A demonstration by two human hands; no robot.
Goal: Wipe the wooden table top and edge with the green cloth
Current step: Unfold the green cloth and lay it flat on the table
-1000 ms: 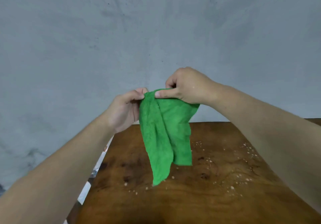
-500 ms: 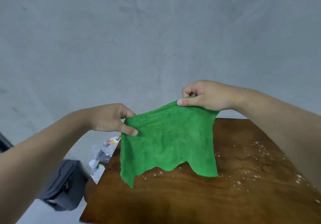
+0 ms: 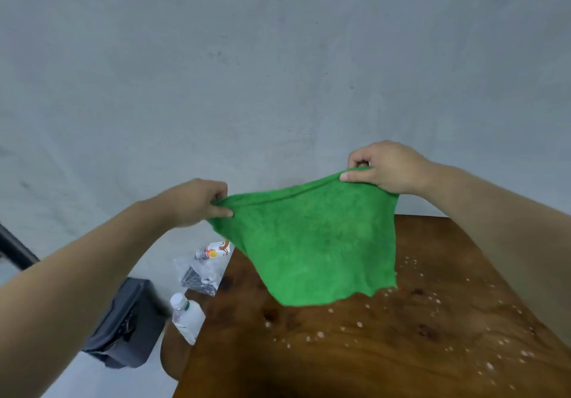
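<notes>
A green cloth (image 3: pixel 312 243) hangs spread out in the air above the far part of the wooden table (image 3: pixel 355 354). My left hand (image 3: pixel 197 203) pinches its upper left corner. My right hand (image 3: pixel 386 166) pinches its upper right corner, held a little higher. The cloth's lower edge hangs loose just over the table top. Small white crumbs (image 3: pixel 426 329) lie scattered over the dark brown wood, mostly in the middle and on the right. The table's left edge (image 3: pixel 197 351) is in view.
On the floor left of the table stand a clear plastic bottle (image 3: pixel 187 315), a plastic bag with small items (image 3: pixel 205 269) and a dark grey case (image 3: pixel 126 326). A grey wall (image 3: pixel 278 73) rises just behind the table.
My hands have pulled apart, opening the bunched cloth into a flat sheet. The view has shifted left, bringing the floor items beside the table into sight.
</notes>
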